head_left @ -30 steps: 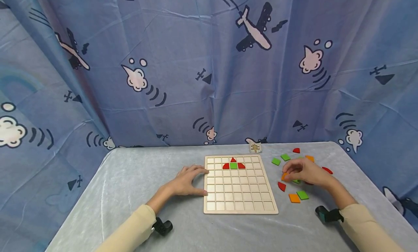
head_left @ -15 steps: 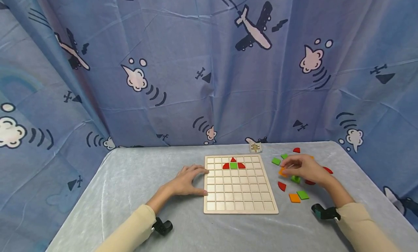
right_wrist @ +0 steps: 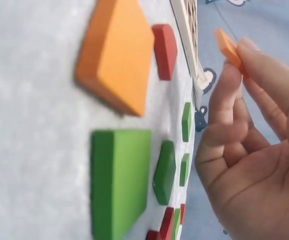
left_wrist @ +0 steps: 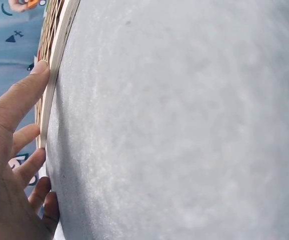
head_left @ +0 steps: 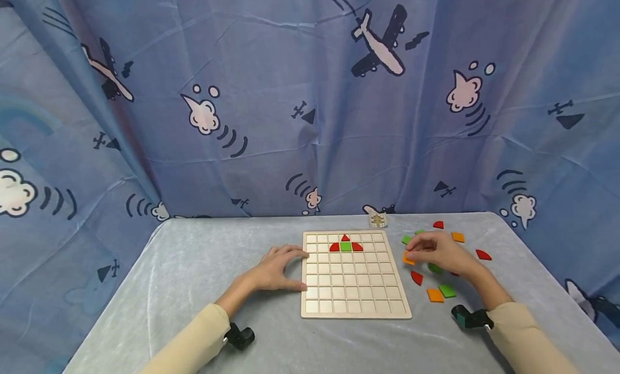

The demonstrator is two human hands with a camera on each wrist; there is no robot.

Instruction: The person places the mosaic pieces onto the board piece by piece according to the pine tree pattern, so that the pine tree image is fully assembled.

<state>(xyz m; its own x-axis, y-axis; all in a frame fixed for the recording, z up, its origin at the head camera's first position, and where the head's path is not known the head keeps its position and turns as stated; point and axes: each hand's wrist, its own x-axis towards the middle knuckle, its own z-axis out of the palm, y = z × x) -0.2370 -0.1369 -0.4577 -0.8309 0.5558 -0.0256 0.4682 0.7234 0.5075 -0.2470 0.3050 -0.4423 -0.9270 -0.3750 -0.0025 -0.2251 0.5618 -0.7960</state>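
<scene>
A wooden grid board (head_left: 356, 288) lies flat on the table. Near its far edge a red triangle (head_left: 345, 238) sits above a green square (head_left: 345, 247), with a red quarter-round piece on either side. My left hand (head_left: 277, 269) is spread along the board's left edge, thumb and fingertips touching the rim; the left wrist view shows the thumb (left_wrist: 34, 82) against that edge. Between thumb and fingers my right hand (head_left: 441, 251) pinches an orange square tile (right_wrist: 229, 50), raised above the cloth just right of the board.
Loose tiles lie right of the board: an orange square (head_left: 435, 295), a green square (head_left: 447, 291), red quarter-rounds (head_left: 483, 254) and several others, some behind the right hand. A small patterned card (head_left: 378, 220) lies past the board's far edge. A blue curtain (head_left: 242, 121) hangs behind the table.
My right hand has lifted the orange tile from among the loose pieces and moved left with it toward the board. The left hand stays on the board's edge.
</scene>
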